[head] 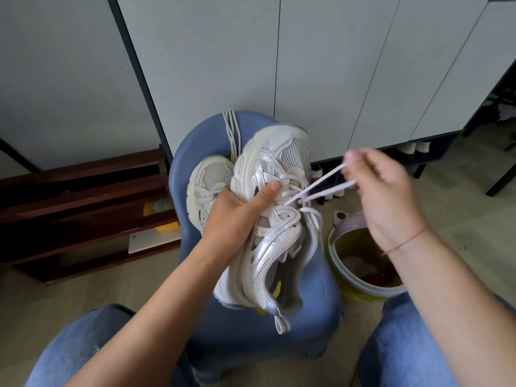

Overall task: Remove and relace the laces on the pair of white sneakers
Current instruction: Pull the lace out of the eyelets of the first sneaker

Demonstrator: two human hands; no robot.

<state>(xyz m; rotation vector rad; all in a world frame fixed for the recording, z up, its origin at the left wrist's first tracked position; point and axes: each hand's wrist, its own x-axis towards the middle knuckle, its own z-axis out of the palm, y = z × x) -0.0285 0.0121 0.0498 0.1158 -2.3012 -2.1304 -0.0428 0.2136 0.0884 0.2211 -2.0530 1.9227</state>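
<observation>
Left grip (pixel 237 210) clamps the sneaker (pixel 276 227) steady over the stool (pixel 251 331); right grip (pixel 382 191) pinches 2 lace strands (pixel 332 189) taut.

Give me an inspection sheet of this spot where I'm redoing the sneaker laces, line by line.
Surface: blue stool, between the knees.
Job's things: held sneaker tilted, partly laced; second sneaker lies behind it, to the left; lace drawn out to the right; loose lace draped over the stool's far edge.
Clutter: bin with rubbish, right of the stool.
Hands: left hand grips the held sneaker; right hand pinches the lace.
Cables: nothing seen.
Surroundings: wooden rack on the left; pale cabinet doors behind.
</observation>
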